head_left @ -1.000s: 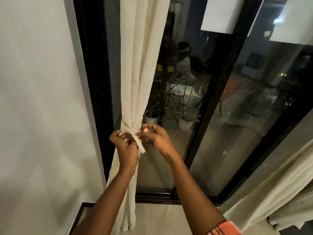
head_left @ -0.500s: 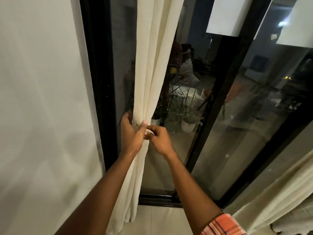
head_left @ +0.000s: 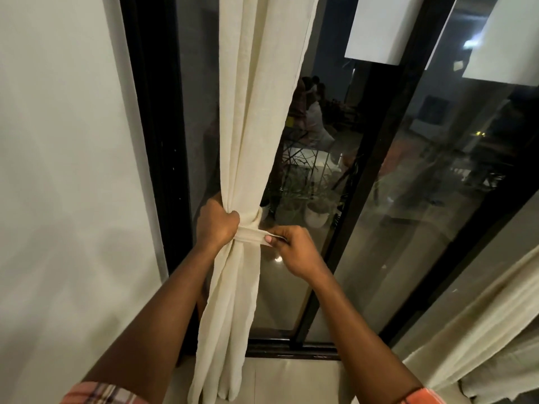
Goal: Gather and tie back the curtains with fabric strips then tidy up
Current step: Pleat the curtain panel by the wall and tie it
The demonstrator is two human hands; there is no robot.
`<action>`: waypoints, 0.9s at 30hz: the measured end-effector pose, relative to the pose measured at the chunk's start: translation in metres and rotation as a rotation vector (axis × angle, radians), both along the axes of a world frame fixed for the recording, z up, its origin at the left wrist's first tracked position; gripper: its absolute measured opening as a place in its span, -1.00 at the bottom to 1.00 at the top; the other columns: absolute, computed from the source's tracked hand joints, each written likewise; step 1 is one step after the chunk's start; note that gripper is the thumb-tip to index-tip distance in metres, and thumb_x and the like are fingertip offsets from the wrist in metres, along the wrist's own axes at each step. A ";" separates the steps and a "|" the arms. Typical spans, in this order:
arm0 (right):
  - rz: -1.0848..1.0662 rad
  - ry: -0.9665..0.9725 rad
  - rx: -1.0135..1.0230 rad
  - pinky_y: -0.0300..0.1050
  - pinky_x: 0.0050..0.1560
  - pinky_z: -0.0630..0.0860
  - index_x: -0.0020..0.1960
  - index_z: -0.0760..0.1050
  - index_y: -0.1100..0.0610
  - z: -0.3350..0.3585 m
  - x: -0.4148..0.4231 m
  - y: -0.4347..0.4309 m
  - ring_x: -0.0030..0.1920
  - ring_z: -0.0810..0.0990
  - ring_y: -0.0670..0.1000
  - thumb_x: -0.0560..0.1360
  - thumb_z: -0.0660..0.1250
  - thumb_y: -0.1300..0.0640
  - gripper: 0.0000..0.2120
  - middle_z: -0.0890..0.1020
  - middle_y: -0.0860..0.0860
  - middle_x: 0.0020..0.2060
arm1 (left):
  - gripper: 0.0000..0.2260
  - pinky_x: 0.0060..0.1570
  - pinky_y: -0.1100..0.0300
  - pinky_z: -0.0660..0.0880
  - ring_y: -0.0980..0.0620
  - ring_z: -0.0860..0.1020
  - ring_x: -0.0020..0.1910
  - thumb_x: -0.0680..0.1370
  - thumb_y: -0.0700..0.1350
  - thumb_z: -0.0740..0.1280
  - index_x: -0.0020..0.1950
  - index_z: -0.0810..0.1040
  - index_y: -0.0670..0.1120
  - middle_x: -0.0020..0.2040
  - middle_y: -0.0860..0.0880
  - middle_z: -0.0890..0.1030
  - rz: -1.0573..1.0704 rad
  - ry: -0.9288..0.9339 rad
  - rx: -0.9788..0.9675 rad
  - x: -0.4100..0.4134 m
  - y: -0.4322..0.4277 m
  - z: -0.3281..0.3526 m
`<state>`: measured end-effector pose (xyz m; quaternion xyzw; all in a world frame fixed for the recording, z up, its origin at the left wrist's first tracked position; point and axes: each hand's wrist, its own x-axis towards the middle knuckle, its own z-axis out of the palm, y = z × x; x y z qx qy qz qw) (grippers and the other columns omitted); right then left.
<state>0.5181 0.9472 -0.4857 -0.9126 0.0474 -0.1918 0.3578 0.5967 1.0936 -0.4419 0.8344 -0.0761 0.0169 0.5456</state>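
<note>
Between left hand (head_left: pixel 216 223) and right hand (head_left: pixel 293 252), fabric strip (head_left: pixel 250 236), around curtain (head_left: pixel 256 126)

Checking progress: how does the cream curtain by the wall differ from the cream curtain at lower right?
The cream curtain by the wall hangs upright, cinched by a fabric strip and gripped by the left hand; the cream curtain at lower right slants, unheld, no strip visible. Both are cream.

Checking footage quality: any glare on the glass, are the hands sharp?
Head view: the glass door mirrors a lit room, small glare spot beside the right hand; it, the left hand and the fabric strip look sharp; wide-angle distortion tilts the door frame.
</note>
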 end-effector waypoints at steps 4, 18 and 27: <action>0.029 -0.064 -0.073 0.07 -0.16 0.55 -0.05 0.64 0.15 0.003 -0.006 -0.008 -0.22 0.58 -0.05 0.55 0.31 0.11 -0.85 0.63 -0.01 -0.23 | -0.62 0.22 -0.06 0.46 -0.18 0.51 0.19 0.54 -0.16 0.32 0.34 0.39 -0.18 0.21 -0.15 0.52 -0.041 0.056 -0.011 -0.002 -0.003 0.000; -0.004 -0.185 0.105 -0.40 -0.03 0.44 0.05 0.62 0.23 0.014 -0.010 -0.031 -0.02 0.56 -0.15 0.55 0.30 0.26 -0.85 0.59 -0.01 -0.01 | -0.61 0.24 -0.07 0.47 -0.14 0.51 0.21 0.55 -0.16 0.31 0.37 0.38 -0.13 0.22 -0.11 0.52 -0.075 0.084 -0.076 0.000 -0.002 0.001; 0.042 -0.145 0.152 -0.16 -0.09 0.57 -0.06 0.58 0.07 0.037 0.020 -0.013 -0.16 0.61 -0.14 0.51 0.32 0.28 -0.86 0.64 -0.10 -0.19 | -0.53 0.17 0.07 0.43 0.07 0.44 0.05 0.46 -0.16 0.46 0.33 0.41 -0.04 0.06 0.08 0.45 -0.274 0.080 -0.079 -0.015 -0.012 -0.001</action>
